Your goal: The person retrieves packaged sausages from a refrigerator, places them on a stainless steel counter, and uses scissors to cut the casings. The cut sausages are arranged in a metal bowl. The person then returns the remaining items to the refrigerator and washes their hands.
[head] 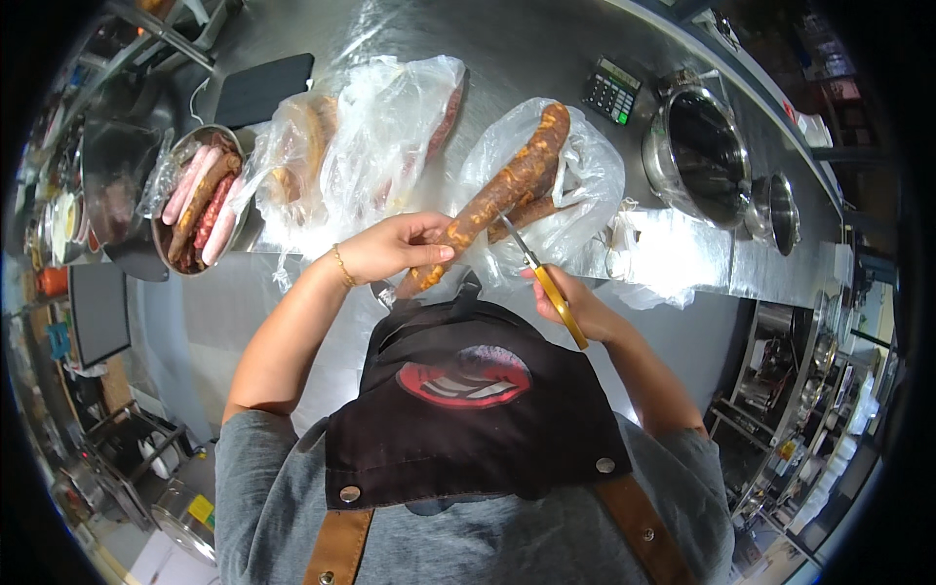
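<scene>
My left hand (414, 247) grips a long mottled brown sausage (504, 186) near its lower end, over the counter's front edge. The sausage slants up and to the right across an opened clear plastic bag (596, 168). Beneath it lies a second brown sausage (528, 213), partly hidden. In my right hand (567, 300) are scissors (550, 287) with a yellow handle. Their metal blades point up and left, with the tip at the sausages; whether the tip touches one, I cannot tell.
On the steel counter (504, 44), left, several sausages fill an oval metal bowl (238, 252). Two plastic bags of sausages, one nearer (296, 161) and one larger (387, 124), lie beside it. A black flat device (265, 89), a calculator (613, 89) and a steel pot (658, 157) stand around.
</scene>
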### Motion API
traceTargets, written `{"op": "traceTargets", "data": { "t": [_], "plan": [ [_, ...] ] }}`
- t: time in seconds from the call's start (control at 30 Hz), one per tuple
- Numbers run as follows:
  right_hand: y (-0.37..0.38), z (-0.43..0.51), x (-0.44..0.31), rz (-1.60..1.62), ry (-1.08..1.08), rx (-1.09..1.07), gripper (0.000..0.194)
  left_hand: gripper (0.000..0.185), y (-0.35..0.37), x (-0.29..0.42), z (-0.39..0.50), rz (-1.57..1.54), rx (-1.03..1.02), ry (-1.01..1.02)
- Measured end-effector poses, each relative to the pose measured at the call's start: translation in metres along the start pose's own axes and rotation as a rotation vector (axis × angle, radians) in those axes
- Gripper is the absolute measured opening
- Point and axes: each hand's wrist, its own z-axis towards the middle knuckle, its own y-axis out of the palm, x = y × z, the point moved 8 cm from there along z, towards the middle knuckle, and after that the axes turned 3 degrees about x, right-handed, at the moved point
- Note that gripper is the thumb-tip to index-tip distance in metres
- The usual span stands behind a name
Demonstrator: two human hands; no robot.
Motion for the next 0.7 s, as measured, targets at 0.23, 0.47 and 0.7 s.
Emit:
{"op": "traceTargets", "data": {
  "t": [0.23, 0.47, 0.7],
  "plan": [
    [-0.009, 0.002, 0.008, 0.042, -0.038, 0.000, 0.049, 0.030, 0.016, 0.004, 0.014, 0.271, 0.025, -0.024],
    [-0.020, 0.005, 0.015, -0.144, -0.044, 0.182, 0.041, 0.031, 0.020, 0.010, 0.020, 0.605, 0.131, 0.060],
    [-0.026, 0.000, 0.015, -0.189, 0.057, 0.261, 0.041, 0.032, 0.017, -0.002, 0.025, 0.517, 0.068, -0.005]
  ]
}}
